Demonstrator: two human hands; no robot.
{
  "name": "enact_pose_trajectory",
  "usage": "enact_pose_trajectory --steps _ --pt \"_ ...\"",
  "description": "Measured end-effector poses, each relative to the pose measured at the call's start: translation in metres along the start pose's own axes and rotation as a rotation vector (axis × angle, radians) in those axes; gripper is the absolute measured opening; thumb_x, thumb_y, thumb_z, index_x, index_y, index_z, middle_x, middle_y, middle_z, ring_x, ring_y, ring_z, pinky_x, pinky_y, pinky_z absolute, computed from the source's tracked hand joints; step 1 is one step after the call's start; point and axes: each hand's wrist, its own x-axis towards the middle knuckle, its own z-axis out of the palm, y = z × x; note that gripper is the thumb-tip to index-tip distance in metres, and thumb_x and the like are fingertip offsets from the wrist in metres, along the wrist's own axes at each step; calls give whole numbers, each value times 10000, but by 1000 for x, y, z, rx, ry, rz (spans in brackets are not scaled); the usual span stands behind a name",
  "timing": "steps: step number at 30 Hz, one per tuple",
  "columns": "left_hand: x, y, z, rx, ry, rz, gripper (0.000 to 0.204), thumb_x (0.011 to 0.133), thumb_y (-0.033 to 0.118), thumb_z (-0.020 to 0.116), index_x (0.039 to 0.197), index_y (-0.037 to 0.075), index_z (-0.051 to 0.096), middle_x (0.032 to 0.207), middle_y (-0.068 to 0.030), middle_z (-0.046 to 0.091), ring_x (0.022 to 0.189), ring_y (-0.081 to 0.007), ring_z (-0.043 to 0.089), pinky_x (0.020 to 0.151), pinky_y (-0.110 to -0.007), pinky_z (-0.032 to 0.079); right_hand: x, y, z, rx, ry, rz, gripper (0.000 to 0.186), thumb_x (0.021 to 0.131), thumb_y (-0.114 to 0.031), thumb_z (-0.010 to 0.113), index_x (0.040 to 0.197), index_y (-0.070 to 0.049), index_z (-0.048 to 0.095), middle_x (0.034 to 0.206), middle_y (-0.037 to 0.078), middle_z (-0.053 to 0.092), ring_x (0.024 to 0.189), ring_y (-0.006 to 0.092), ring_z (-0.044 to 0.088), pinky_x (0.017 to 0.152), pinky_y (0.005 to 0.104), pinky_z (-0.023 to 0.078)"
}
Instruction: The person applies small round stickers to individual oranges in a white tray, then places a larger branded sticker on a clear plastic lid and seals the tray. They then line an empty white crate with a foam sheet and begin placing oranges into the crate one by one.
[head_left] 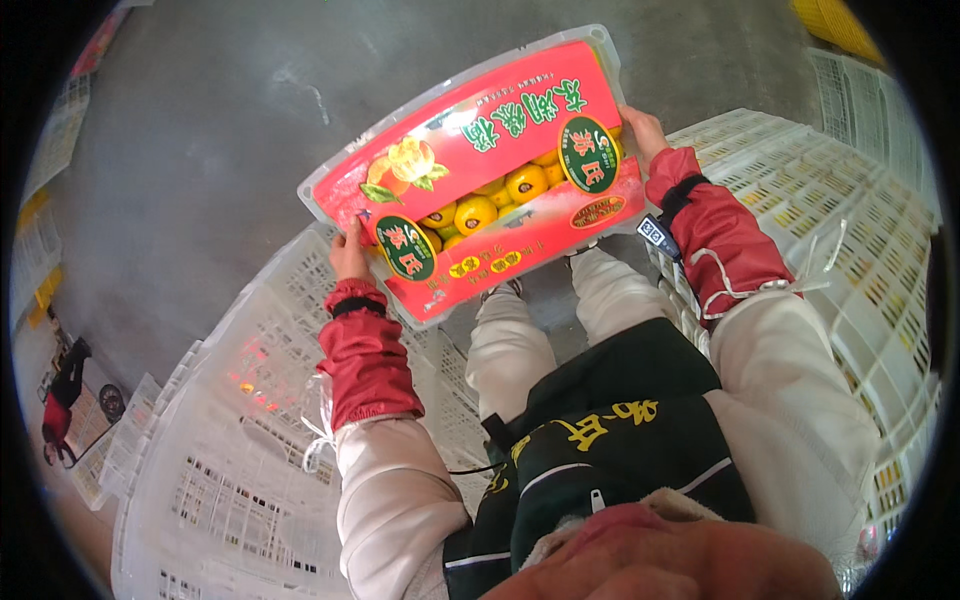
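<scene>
"One box [475, 172]?"

"Yes, red, aslant across the upper middle of the frame, with yellow-orange fruit [476, 214] showing in its window."

"What grips it?"

"The left hand [350, 252] is closed on its left end, the right hand [646, 134] on its right end."

"And around?"

"White crates [200, 422] at lower left and far right, grey floor [220, 130] at upper left."

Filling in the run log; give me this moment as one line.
left hand: holds box | right hand: holds box | fruit: in box | crates: both sides
</scene>
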Motion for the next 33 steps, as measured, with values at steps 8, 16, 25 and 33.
enact_pose_trajectory --steps 8,16,25,33 --pt "13 -11 1 52 -11 54 618 837 452 709 1153 -59 566 1098 -128 632 945 -185 585 819 -336 470 25 9 -23 -123 55 2 355 954 -325 524 1084 -17 643 1020 91 670 880 187 630 832 330 489" --pt "-84 -16 4 134 226 72 723 852 350 703 1332 -100 403 1318 -247 488 1221 -312 476 1056 -398 345 -20 -8 -137 -664 405 9 508 843 -512 649 1167 -126 576 921 3 541 873 156 486 725 384 452" --pt "-400 34 -48 304 -111 -19 528 810 270 712 1239 12 542 1169 -211 580 1113 -336 552 978 -404 428 -236 5 -221 -710 -171 361 205 908 -362 588 930 -159 576 748 -15 539 706 130 530 547 319 422" --pt "-595 124 -134 262 147 -129 687 833 299 679 1421 131 368 1189 -230 587 864 -278 642 787 -398 504 -211 -88 -126 -555 -196 392 95 911 -256 570 923 -165 544 674 34 532 445 157 449 367 284 334"
